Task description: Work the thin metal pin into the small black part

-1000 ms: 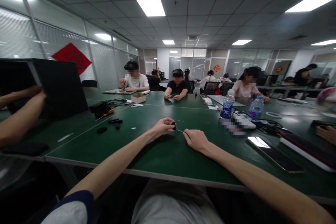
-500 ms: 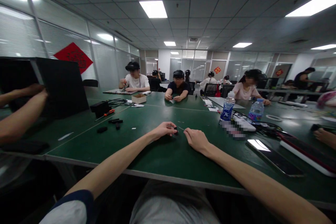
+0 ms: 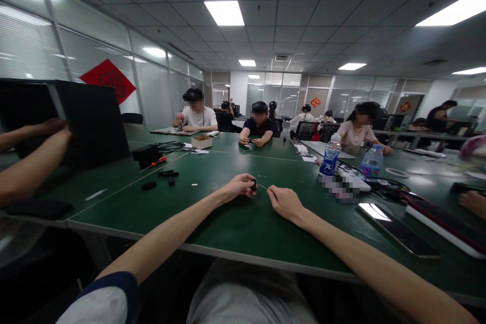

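Note:
My left hand (image 3: 240, 187) is closed around a small black piece (image 3: 253, 185), whose exact kind I cannot make out. To its right, my right hand (image 3: 284, 202) is curled with thumb and forefinger pinched on a thin pale rod (image 3: 262, 187). That rod points left toward the black piece; whether the two touch I cannot tell. Both hands are just above or resting on the green table (image 3: 228, 228). Off to the left lie several small black parts (image 3: 167, 174) and a white scrap (image 3: 194, 185).
At left stand a black box (image 3: 91, 126) with another person's arms (image 3: 38, 157) reaching in, and an orange-handled screwdriver (image 3: 158, 161). On the right are a blue-labelled bottle (image 3: 331, 156), a clear bottle (image 3: 372, 162), cables and a phone (image 3: 398, 230). Other people sit across the table.
My left hand has turned the black piece slightly and raised it a little. My right hand has barely moved. The whole view has shifted very slightly.

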`<state>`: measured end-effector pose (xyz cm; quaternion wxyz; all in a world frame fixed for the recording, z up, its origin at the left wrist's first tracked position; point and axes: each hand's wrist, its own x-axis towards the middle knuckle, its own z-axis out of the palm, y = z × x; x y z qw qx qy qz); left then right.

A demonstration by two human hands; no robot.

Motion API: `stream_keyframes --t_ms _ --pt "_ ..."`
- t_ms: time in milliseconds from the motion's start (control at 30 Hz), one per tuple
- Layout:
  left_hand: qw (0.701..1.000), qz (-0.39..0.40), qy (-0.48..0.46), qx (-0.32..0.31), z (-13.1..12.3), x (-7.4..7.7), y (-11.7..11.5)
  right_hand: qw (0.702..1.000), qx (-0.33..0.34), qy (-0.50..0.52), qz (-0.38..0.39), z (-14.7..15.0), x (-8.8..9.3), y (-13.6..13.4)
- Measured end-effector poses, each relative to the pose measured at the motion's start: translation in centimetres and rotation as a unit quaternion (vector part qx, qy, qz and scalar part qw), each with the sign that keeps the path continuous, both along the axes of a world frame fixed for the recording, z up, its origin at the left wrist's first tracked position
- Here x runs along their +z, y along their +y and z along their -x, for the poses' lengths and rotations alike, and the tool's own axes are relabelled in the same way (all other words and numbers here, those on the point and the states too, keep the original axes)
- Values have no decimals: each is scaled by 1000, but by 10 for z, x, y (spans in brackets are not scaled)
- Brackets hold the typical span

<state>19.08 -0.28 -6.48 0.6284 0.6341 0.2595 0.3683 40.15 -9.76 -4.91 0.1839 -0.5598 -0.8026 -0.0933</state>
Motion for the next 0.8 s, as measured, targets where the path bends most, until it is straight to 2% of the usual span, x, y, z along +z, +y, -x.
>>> stream_keyframes --t_ms 333,800 --pt "1000 -2 -7 23 0 1 1 1000 -11 -4 -8 1 -1 0" --pt "1000 2 -21 6 0 1 3 999 -19 -21 22 3 3 -4"
